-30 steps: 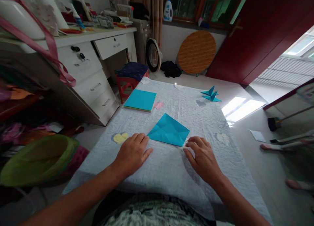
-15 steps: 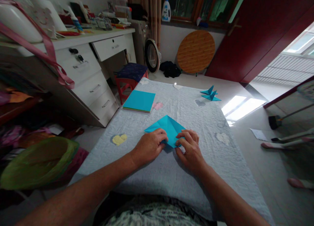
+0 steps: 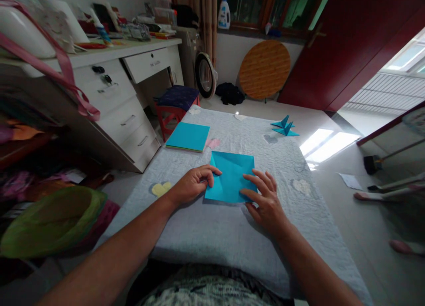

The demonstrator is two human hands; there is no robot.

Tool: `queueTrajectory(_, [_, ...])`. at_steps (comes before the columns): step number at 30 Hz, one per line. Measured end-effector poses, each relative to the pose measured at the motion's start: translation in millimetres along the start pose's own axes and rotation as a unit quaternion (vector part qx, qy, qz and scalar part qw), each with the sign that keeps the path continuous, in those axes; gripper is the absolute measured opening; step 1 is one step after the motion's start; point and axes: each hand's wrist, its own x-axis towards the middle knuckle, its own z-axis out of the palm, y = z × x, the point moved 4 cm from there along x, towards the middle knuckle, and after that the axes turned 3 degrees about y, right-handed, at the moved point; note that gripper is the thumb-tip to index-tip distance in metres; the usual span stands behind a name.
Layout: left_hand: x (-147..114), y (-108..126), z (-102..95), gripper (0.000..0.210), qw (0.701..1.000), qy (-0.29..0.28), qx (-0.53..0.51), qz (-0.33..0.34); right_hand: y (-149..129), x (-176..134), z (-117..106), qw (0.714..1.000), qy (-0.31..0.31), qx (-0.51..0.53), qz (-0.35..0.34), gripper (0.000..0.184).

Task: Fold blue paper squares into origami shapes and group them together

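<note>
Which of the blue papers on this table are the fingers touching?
The creased sheet between the left hand and right hand; the stack and folded pieces lie farther off, untouched.

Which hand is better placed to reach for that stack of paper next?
Probably the left hand: it sits nearer the paper stack, at the loose blue sheet's left edge, while the right hand is at the opposite edge.

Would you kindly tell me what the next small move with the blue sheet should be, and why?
I would probably smooth the blue sheet flat on the table: creases show across its surface, while the left hand is at its left edge and the right hand has fingertips over its right edge, so both seem well placed.
</note>
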Motion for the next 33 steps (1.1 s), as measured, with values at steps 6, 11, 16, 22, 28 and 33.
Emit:
queueTrajectory(6, [3.5, -12.5, -7.7, 0.026, 0.979, 0.043, 0.2, 0.024, -17.7, 1.7, 10.9, 0.993, -0.035, 0.081, -0.072, 0.023])
queueTrajectory(11, [-10.5, 9.7, -5.2, 0.036, 0.95, -0.006, 0.299, 0.087, -21.7, 2.5, 18.7, 0.992, -0.065, 0.088, -0.067, 0.019])
queueTrajectory(16, [-33.9, 27.7, 10.7, 0.049, 0.944, -0.09, 0.304, 0.09, -20.6, 1.6, 19.5, 0.991, -0.073, 0.106, -0.045, 0.023])
queueTrajectory(22, [-37.5, 12.6, 11.6, 0.013, 0.912, 0.01, 0.391, 0.124, -24.0, 1.9, 19.0, 0.988, -0.073, 0.132, -0.039, 0.022])
queueTrajectory(28, [-37.2, 1.9, 0.1, 0.015, 0.915, 0.039, 0.391, 0.094, -25.2, 4.5, 21.5, 0.987, -0.101, 0.12, -0.028, 0.019])
queueTrajectory(33, [-38.7, -3.7, -12.0, 0.009, 0.947, 0.041, 0.317, 0.029, -20.4, 7.1, 22.5, 0.98, -0.101, 0.169, 0.015, 0.019])
